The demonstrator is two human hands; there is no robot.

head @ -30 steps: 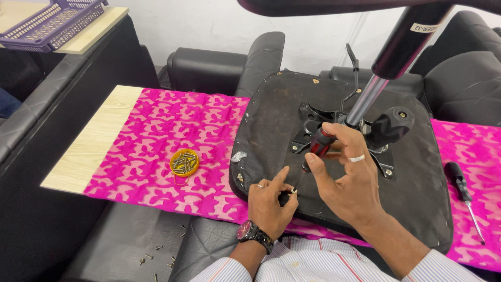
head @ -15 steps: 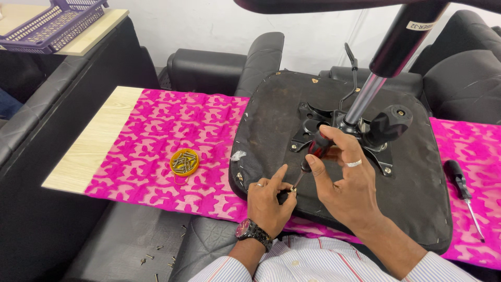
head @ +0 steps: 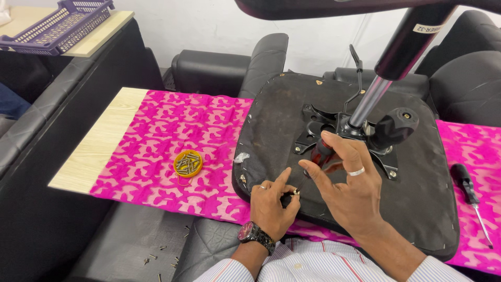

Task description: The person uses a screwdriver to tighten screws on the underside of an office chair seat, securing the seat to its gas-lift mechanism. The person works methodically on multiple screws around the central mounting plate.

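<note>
1. Fingers of the left hand (head: 271,204) are drawn together, thumb and forefinger pinching a small screw (head: 295,192) against the underside of the upturned chair seat (head: 276,122), close to its near edge; a ring shows on one finger and a dark wristwatch (head: 253,235) sits on the wrist
2. Right hand (head: 350,189) grips a screwdriver (head: 319,153) by its dark reddish handle, thumb and forefinger curled around it while the other fingers fan out loosely; a silver ring sits on one of them. The shaft slants down toward the screw, though its tip is too thin to make out
3. Black and dusty, the seat lies bottom up on a pink patterned cloth (head: 182,125) spread over a pale wooden board (head: 94,149). A black metal mounting plate (head: 313,122) is fixed near its middle, and a gas-lift column (head: 389,68) rises from it at a slant toward the top of the view
4. Well to the left on the cloth sits a small yellow dish of screws (head: 188,163)
5. Beside the seat's right edge lies a second screwdriver (head: 469,196) with a black handle
6. Loose screws (head: 156,256) are scattered on the black sofa cushion below the board, and a purple plastic basket (head: 60,26) stands far off at top left
</note>
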